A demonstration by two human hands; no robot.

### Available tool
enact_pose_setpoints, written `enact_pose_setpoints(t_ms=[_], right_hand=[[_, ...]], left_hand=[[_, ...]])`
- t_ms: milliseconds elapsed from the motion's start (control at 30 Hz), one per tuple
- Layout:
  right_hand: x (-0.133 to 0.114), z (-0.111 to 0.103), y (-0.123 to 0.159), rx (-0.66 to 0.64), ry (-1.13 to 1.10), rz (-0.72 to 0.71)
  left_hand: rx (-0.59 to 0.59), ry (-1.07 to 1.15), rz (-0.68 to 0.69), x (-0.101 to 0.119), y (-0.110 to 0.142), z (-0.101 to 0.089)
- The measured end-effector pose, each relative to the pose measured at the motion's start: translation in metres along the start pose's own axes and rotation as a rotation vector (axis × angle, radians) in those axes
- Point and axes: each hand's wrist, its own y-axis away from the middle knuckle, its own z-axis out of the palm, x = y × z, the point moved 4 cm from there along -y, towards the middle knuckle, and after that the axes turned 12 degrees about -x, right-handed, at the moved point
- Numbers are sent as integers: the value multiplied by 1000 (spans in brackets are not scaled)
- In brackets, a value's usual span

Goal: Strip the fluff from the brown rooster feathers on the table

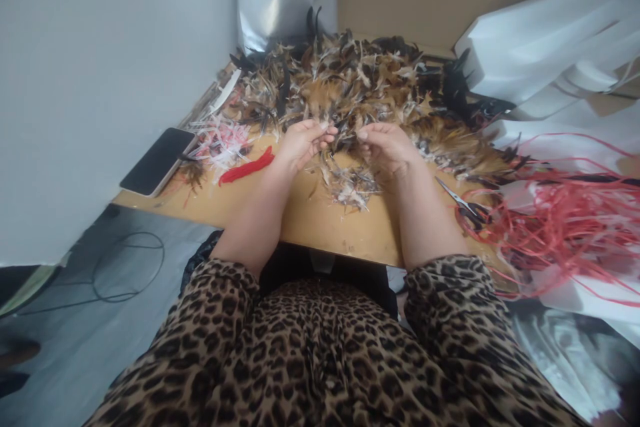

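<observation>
My left hand (306,143) is closed in a pinch over the front of a heap of brown and black feathers (345,73). A small pale tip shows at its fingertips, too small to name. A short gap to the right, my right hand (387,147) is also pinched closed, thumb against forefinger. Whatever it holds is hidden or too fine to see. Dark feathers show between the hands, but I cannot tell whether they are held or lie in the heap. Below them, pale feather scraps (353,187) lie on the wooden table (345,233).
Left lie a bundle of red thread (246,166), pink and white strips (223,141) and a phone (159,161) at the table's edge. Scissors (465,203) rest right of my right forearm, beside tangled red strands (585,227). A silver bag (287,0) stands behind the heap.
</observation>
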Motion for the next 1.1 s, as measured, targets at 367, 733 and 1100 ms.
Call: enact_pose_setpoints(t_ms=[367,733,1100], right_hand=[[0,24,-7,191,157,-173],[-1,30,-6,315,566,-275],[-2,30,-6,280,362,-202]], left_hand=[[-139,67,-102,-14,0,11],[-36,36,-34,-19,-4,10],[-14,-46,12,-14,-3,13]])
